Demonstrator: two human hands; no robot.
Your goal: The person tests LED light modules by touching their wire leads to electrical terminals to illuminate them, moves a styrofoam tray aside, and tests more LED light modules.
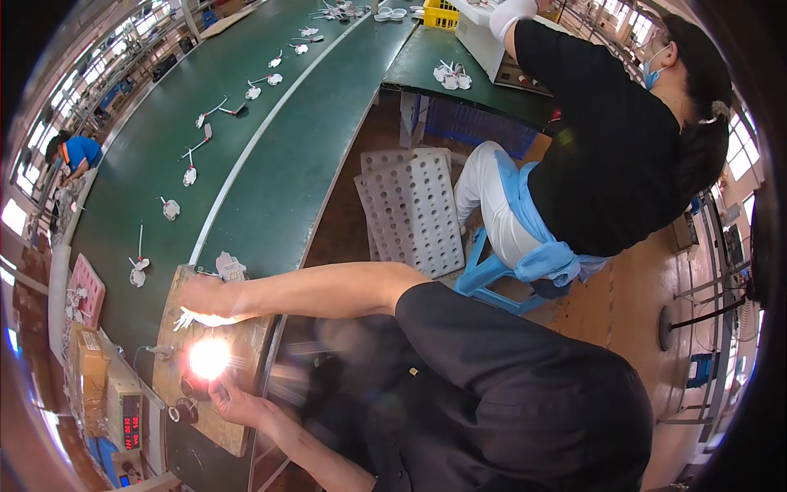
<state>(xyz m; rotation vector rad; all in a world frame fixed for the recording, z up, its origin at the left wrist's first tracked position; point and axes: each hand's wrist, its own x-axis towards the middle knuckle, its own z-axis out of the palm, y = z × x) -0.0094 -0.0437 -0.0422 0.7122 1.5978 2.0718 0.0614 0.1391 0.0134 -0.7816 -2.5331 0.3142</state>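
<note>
A wooden board (257, 334) lies at the near end of the green bench. My right hand (211, 300) is closed over its upper part, with thin white pieces (184, 321) showing under the fingers; what it grips is hidden. A glowing lamp (209, 358) shines between my two hands, its shape lost in glare. At its lower edge, my left hand (233, 402) has its fingers pinched on it. Beside my right hand lies a pale part (230, 266). A small round ring (174, 414) rests near the board's lower left edge.
Small white parts with leads (170, 209) lie along the green conveyor (176, 107). A meter with red digits (130, 422) and a pink tray (86, 291) stand at the left. A co-worker (607, 139) sits at the upper right near perforated boards (412, 213). Another person (80, 152) is far left.
</note>
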